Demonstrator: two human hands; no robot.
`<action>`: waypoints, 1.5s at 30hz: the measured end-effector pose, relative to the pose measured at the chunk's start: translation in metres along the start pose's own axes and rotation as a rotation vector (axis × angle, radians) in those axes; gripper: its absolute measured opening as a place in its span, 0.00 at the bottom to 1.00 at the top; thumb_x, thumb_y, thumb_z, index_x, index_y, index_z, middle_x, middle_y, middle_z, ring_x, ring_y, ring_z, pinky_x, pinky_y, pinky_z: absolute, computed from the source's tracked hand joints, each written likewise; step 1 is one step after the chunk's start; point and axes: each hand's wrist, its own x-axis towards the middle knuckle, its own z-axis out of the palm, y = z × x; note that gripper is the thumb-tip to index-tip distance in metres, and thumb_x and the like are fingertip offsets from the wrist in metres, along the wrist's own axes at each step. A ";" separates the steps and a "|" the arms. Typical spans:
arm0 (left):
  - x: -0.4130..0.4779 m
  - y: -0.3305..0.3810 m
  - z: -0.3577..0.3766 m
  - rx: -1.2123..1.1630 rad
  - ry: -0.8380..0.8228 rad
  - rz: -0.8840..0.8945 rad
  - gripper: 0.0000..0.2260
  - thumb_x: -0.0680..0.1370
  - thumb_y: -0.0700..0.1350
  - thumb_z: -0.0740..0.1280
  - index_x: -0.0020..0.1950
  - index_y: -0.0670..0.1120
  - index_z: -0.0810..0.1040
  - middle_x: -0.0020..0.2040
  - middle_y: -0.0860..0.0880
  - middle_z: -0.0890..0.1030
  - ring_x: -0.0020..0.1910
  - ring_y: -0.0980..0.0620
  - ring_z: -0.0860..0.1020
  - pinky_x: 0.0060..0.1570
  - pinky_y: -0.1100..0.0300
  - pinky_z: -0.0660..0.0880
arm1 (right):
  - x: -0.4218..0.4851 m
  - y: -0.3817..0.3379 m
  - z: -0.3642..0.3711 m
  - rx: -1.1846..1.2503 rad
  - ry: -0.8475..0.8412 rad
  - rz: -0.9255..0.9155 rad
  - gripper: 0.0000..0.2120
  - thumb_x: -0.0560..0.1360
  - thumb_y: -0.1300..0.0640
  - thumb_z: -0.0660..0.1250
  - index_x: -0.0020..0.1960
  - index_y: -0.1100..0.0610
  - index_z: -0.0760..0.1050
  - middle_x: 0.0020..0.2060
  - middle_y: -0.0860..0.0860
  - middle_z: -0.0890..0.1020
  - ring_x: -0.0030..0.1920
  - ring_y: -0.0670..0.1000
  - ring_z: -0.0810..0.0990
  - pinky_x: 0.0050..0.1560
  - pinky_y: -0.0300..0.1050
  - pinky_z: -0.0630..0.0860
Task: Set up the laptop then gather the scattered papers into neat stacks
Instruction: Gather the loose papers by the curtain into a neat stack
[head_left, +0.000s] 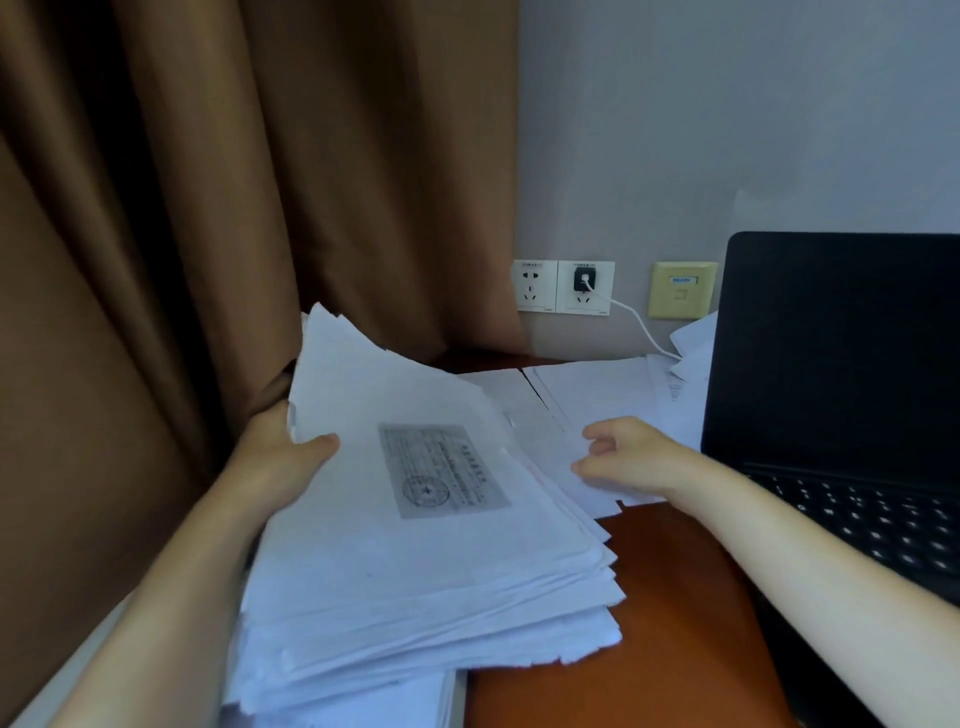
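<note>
- Curtain (208, 208): brown, hangs from 9 to 12 o'clock and fills the left half of the view.
- Laptop (841, 353): at 3 o'clock, lid up, screen dark, keyboard facing the person. Looks set up, so I judge the paper gathering is the step in hand.
- Desk (675, 597): orange-brown top, a bare patch showing at 5 o'clock between the papers and the laptop.
- Stack (415, 561): thick and ragged-edged, centre to 7 o'clock. Far end is lifted and tilted, near end low. Long axis runs roughly 12 to 6. The top sheet carries a grey stamped print.
- Loose sheets (597, 389): lie flat on the desk at 1 o'clock, beyond the stack and reaching to the laptop's left edge. More stand behind the lid.
- Left hand (280, 457): at 9 o'clock, clamped on the stack's left edge, thumb on top, fingers hidden beneath.
- Right hand (628, 457): just right of centre, fingers curled over a sheet edge beside the stack. Cannot tell whether it pinches that sheet or only touches it.
- Key relation: the loose sheets lie at 12 to 1 o'clock from the right hand, close by, and the stack at its 9 o'clock. The right hand is the nearer one. The left hand is busy. The likely next move is to draw the sheets leftward onto the stack.
- Charger (583, 279): in a wall socket at 1 o'clock, its white cable running down towards the laptop.
</note>
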 end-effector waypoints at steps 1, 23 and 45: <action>0.000 0.000 -0.001 0.007 0.005 0.011 0.16 0.76 0.31 0.65 0.63 0.36 0.73 0.59 0.42 0.77 0.50 0.50 0.73 0.52 0.60 0.66 | 0.002 -0.005 -0.002 -0.006 -0.018 0.036 0.32 0.74 0.54 0.69 0.74 0.59 0.60 0.69 0.56 0.69 0.68 0.54 0.69 0.65 0.43 0.65; 0.005 -0.010 -0.003 0.007 -0.027 0.007 0.10 0.74 0.34 0.66 0.51 0.46 0.74 0.47 0.48 0.77 0.46 0.47 0.76 0.52 0.58 0.71 | 0.029 -0.045 0.021 0.221 0.159 0.133 0.11 0.73 0.62 0.69 0.53 0.64 0.75 0.46 0.58 0.77 0.44 0.56 0.76 0.39 0.41 0.71; -0.004 -0.004 0.024 0.036 -0.087 -0.110 0.06 0.76 0.37 0.65 0.52 0.42 0.74 0.50 0.43 0.79 0.48 0.44 0.76 0.49 0.56 0.71 | -0.053 -0.026 -0.049 0.847 0.214 0.072 0.15 0.75 0.64 0.67 0.61 0.61 0.74 0.45 0.55 0.83 0.43 0.54 0.82 0.39 0.47 0.77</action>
